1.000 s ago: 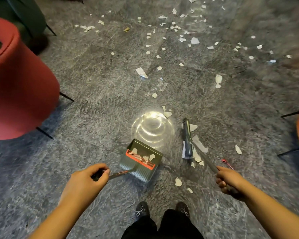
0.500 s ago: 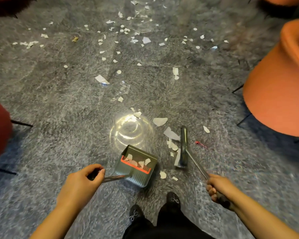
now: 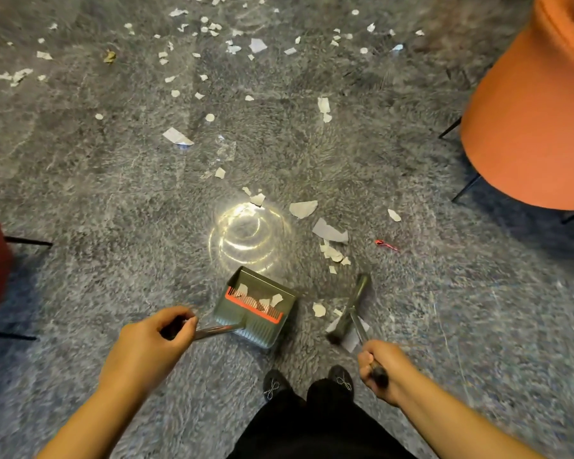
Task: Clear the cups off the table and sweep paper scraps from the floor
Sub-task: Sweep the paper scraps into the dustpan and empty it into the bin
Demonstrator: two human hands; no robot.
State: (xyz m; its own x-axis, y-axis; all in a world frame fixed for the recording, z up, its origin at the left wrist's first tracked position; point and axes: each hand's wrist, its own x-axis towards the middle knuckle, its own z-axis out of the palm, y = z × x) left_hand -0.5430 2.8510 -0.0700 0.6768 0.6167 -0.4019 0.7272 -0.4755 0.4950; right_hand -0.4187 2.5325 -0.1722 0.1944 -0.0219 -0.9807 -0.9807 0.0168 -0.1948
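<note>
The left hand (image 3: 150,346) is curled tightly around the thin metal handle of a dark green plastic dustpan (image 3: 256,306), which is set on the grey mottled floor (image 3: 113,193) at 6 o'clock. The right hand (image 3: 383,369) is wrapped around the dark grip of a long-handled green broom (image 3: 350,311); the broom head is blurred, just right of the dustpan. A few white paper scraps (image 3: 328,231) are held inside the dustpan behind its orange comb; many more are scattered from 12 to 2 o'clock. An orange chair (image 3: 527,120) is cut off at 2 o'clock
</note>
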